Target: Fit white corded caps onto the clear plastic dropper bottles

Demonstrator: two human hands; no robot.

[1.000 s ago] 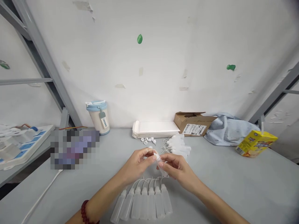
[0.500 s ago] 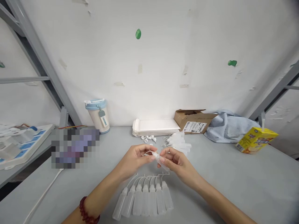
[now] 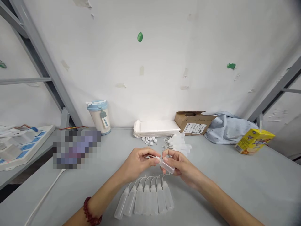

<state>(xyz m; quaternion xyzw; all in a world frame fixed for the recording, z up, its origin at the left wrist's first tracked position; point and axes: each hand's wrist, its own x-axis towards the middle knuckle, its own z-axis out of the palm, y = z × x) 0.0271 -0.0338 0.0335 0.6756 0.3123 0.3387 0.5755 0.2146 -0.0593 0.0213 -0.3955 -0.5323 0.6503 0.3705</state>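
Between my hands is a small translucent squeeze bottle point(image 3: 167, 166), tilted with its neck up and to the left. My right hand point(image 3: 182, 164) is closed around its body. With thumb and fingers, my left hand point(image 3: 140, 161) pinches the neck end; what sits on the neck is mostly hidden by the fingertips. Nearer to me lies a row of several similar bottles point(image 3: 147, 201), their thin curved tubes pointing away. Past my hands are several loose white caps point(image 3: 147, 142) and a heap of more bottles point(image 3: 178, 142).
At the back stand a stack of white trays point(image 3: 160, 126), a cardboard box point(image 3: 195, 123) and a bluish cloth point(image 3: 229, 128). A yellow drink carton point(image 3: 255, 141) leans at right. On the left are a tumbler point(image 3: 98, 117), a blurred-out item point(image 3: 76, 149) with a white cable, and a power strip point(image 3: 25, 146).
The bottle has swung to a flatter tilt, and more of its body shows. A thin tube seen near my left fingers before no longer shows. The view has shifted slightly.
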